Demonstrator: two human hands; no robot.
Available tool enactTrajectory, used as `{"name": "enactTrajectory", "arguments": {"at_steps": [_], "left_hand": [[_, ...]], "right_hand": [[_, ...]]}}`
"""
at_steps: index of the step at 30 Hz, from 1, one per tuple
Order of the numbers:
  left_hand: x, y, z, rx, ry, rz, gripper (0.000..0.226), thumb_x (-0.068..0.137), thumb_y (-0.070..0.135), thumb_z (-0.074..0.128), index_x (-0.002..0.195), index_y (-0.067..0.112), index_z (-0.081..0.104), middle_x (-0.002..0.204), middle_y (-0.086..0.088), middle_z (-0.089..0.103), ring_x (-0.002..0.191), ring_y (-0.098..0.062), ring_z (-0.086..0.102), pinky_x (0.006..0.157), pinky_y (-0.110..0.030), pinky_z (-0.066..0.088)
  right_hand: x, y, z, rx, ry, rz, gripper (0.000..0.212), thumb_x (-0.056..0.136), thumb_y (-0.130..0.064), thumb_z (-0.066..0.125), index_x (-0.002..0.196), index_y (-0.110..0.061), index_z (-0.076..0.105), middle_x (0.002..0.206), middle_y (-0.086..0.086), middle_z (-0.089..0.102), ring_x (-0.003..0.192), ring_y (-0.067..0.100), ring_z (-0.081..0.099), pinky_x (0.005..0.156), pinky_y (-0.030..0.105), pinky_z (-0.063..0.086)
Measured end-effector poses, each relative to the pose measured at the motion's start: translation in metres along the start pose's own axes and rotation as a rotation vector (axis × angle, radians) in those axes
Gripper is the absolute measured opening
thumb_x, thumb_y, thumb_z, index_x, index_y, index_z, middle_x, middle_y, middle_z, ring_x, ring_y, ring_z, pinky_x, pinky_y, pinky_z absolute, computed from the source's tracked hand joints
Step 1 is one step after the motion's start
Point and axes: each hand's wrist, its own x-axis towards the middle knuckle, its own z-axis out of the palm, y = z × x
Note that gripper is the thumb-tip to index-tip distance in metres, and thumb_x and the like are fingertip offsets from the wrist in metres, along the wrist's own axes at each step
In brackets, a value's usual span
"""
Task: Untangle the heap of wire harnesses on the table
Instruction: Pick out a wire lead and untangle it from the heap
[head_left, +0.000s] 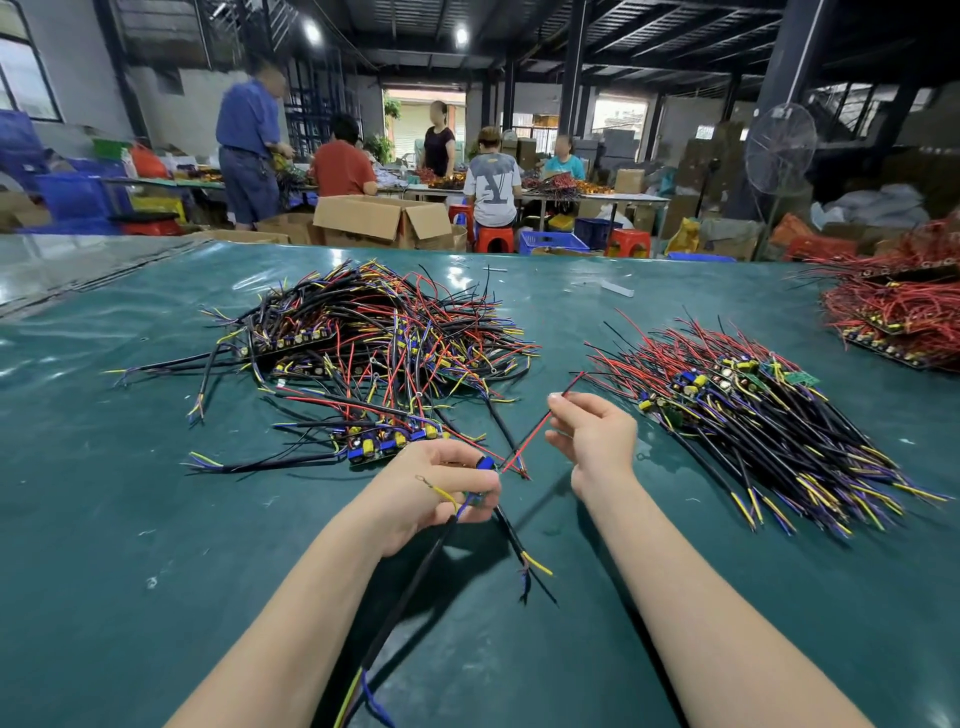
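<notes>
Green surface (130, 519), glossy, fills the lower view.

Both hands are low centre, just apart.

Left hand (441, 483): fingers curled round one harness (487, 462), gripping its small board with a blue part showing at the fingertips. A thick black cable (415, 577) drops from this grip toward 7 o'clock, ending in stripped blue and yellow leads at the bottom edge. A second, shorter black cable (511, 535) runs off toward 5 o'clock. A thin yellow lead (439, 491) with a ring terminal lies across the back of the fingers.

Right hand (592, 436): thumb and forefinger pinch a red wire (535, 434) from the same harness. The other fingers are loosely curled. The wire runs taut from the pinch down toward 7 o'clock to the left hand's grip, and its free tip pokes out past the pinch toward 1 o'clock.

Tangled heap (374, 343): at 11 o'clock from the hands, near them. Black, red, yellow and blue wires cross every way, with small boards mixed in. The nearest board lies just beyond the left hand.

Second pile (753, 415): at 2 o'clock, wires lying roughly parallel, boards bunched in the middle.

Third pile (904, 306): far right edge, mostly red wire.

Beyond the surface, at 12 o'clock: an open cardboard box (379, 218), red stools (493, 240) and several people at other tables. A standing fan (779, 150) is at 1 o'clock.
</notes>
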Motion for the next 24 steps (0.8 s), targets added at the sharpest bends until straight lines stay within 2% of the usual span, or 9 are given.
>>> {"name": "enactTrajectory", "arguments": {"at_steps": [5, 9, 13, 18, 22, 24], "left_hand": [[-0.003, 0.004, -0.002, 0.089, -0.084, -0.003, 0.02, 0.086, -0.006, 0.054, 0.083, 0.011, 0.063, 0.062, -0.007, 0.065, 0.053, -0.015, 0.062, 0.05, -0.022, 0.05], [-0.001, 0.003, 0.002, 0.217, 0.009, -0.014, 0.024, 0.083, -0.005, 0.045, 0.072, 0.01, 0.06, 0.052, -0.002, 0.061, 0.043, -0.011, 0.055, 0.04, -0.016, 0.039], [-0.001, 0.001, 0.005, 0.219, 0.053, 0.011, 0.025, 0.086, 0.006, 0.052, 0.063, 0.015, 0.047, 0.05, 0.001, 0.056, 0.04, -0.009, 0.048, 0.036, -0.013, 0.029], [-0.003, 0.0, 0.009, 0.302, 0.001, 0.063, 0.022, 0.082, -0.005, 0.052, 0.065, 0.009, 0.05, 0.052, -0.001, 0.06, 0.045, -0.011, 0.054, 0.04, -0.017, 0.036], [-0.004, -0.002, 0.01, 0.337, -0.029, 0.087, 0.023, 0.084, 0.002, 0.06, 0.063, 0.011, 0.061, 0.053, -0.001, 0.061, 0.043, -0.011, 0.053, 0.045, -0.02, 0.045], [-0.003, -0.004, 0.01, 0.371, -0.015, 0.109, 0.024, 0.084, 0.003, 0.061, 0.062, 0.013, 0.064, 0.053, -0.002, 0.061, 0.043, -0.012, 0.051, 0.046, -0.021, 0.045]], "right_hand": [[0.006, -0.002, -0.007, 0.081, 0.031, -0.025, 0.024, 0.082, 0.005, 0.062, 0.067, -0.013, 0.056, 0.042, -0.011, 0.059, 0.039, -0.001, 0.054, 0.041, 0.013, 0.046], [0.006, -0.003, -0.006, 0.087, 0.015, -0.04, 0.022, 0.084, 0.003, 0.06, 0.066, -0.009, 0.056, 0.04, -0.007, 0.056, 0.036, 0.002, 0.053, 0.039, 0.015, 0.047], [0.007, -0.007, -0.005, 0.085, 0.014, -0.012, 0.026, 0.087, 0.0, 0.056, 0.062, -0.007, 0.053, 0.036, -0.005, 0.051, 0.031, 0.003, 0.047, 0.034, 0.016, 0.043], [0.008, -0.011, -0.005, 0.081, 0.046, 0.009, 0.026, 0.083, 0.003, 0.056, 0.059, -0.006, 0.051, 0.032, -0.005, 0.047, 0.027, 0.003, 0.042, 0.031, 0.013, 0.037], [0.008, -0.011, -0.006, 0.077, 0.033, 0.031, 0.025, 0.084, 0.001, 0.057, 0.06, -0.005, 0.052, 0.032, -0.004, 0.047, 0.028, 0.002, 0.043, 0.032, 0.013, 0.039], [0.008, -0.008, -0.006, 0.091, 0.007, 0.065, 0.025, 0.086, -0.001, 0.057, 0.062, -0.004, 0.054, 0.034, -0.004, 0.049, 0.029, 0.002, 0.046, 0.034, 0.014, 0.042]]}}
